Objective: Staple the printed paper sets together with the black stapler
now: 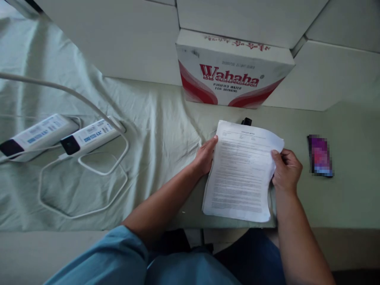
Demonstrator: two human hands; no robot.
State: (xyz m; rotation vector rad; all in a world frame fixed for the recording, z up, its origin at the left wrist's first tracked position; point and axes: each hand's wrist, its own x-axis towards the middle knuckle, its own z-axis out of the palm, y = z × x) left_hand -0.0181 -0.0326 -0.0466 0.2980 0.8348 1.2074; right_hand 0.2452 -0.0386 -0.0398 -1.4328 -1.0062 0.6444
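A stack of printed paper sheets (pixel 242 174) is held between my two hands, just above the near edge of the cloth-covered table. My left hand (pixel 206 156) grips its left edge, thumb on top and the other fingers mostly hidden beneath. On the right edge, my right hand (pixel 286 168) pinches the sheets with the thumb on top and the fingers curled behind. The top page carries dense printed text, and its corners curl a little. A small black object (pixel 246 121) shows just behind the top edge of the paper; its kind is unclear.
A Wahaha water carton (pixel 231 75) stands at the back against white panels (pixel 142 43). To the right lies a phone-like object (pixel 320 155), its screen pixelated. Two white power-strip-like units (pixel 93 134) with a looping white cable (pixel 71 217) lie left on the wrinkled green cloth (pixel 160 158).
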